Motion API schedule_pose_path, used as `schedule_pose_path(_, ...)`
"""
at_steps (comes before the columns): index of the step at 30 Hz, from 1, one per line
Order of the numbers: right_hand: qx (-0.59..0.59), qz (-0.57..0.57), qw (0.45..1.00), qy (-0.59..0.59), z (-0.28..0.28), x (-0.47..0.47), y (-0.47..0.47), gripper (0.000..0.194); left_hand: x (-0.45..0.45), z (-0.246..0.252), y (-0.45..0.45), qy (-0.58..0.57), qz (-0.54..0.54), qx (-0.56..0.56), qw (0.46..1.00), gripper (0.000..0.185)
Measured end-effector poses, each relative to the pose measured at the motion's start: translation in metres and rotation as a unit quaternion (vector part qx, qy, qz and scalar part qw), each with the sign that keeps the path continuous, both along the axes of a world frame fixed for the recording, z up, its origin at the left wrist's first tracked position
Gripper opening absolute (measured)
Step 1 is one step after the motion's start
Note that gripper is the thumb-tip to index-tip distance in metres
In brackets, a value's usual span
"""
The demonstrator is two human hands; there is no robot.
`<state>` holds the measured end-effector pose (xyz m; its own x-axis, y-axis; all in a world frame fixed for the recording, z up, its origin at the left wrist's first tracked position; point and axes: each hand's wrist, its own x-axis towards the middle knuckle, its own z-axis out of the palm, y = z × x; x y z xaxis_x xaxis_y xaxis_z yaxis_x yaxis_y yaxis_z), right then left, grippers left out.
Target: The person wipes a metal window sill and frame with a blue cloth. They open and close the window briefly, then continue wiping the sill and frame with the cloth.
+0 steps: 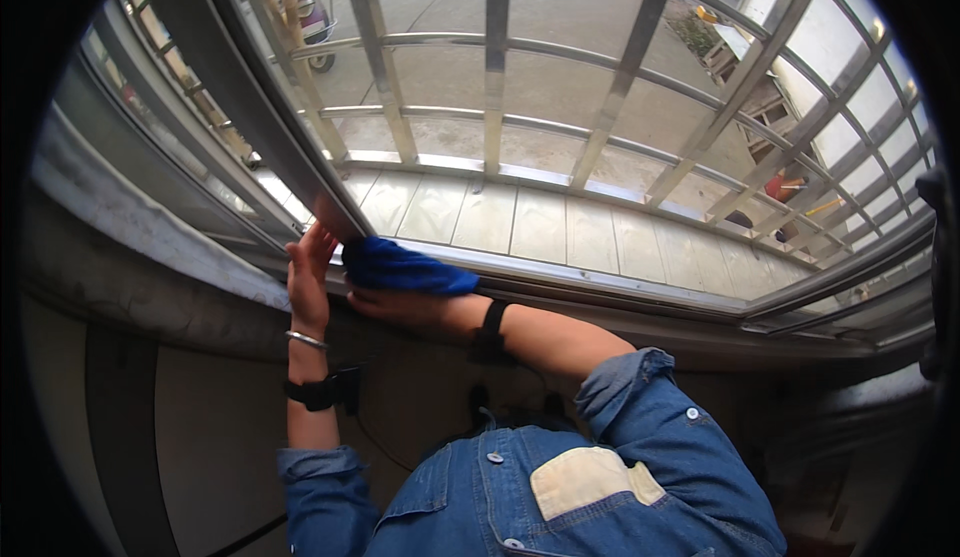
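A blue cloth [409, 266] lies bunched against the bottom corner of a sliding window's metal frame [289, 106], at the track. Under and behind it is my right hand [397, 308], pressing the cloth to the frame; its fingers are partly hidden. My left hand [308, 275] rests upright with its fingers against the left side of the same frame's lower end, and it holds nothing that I can see. The window track [570, 275] runs off to the right from the cloth.
Beyond the track lie a pale panelled outer sill [480, 215] and metal security bars [495, 69]. A stone-like inner ledge [150, 227] curves along the left. Outside are a parked scooter [313, 24] and some wooden pallets [769, 118]. Dark floor lies below the sill.
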<state>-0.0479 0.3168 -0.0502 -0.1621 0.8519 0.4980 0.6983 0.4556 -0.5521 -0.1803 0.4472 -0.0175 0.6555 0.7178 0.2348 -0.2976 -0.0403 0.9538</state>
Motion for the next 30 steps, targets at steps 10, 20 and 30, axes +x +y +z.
schedule_pose_path(10, 0.209, -0.176, 0.954, -0.119, -0.006, 0.042, -0.088, 0.033, -0.007, -0.022, 0.032, 0.003, -0.003, 0.042, 0.999, 0.063)
schedule_pose_path(20, 0.078, -0.333, 0.863, -0.371, -0.001, 0.163, -0.408, 0.020, 0.004, -0.025, 0.033, 0.039, 0.048, 0.132, 0.989, 0.042)
schedule_pose_path(30, -0.014, -0.510, 0.763, -0.397, 0.043, 0.159, -0.495, 0.012, 0.015, -0.026, 0.044, 0.068, 0.114, 0.115, 0.984, 0.034)
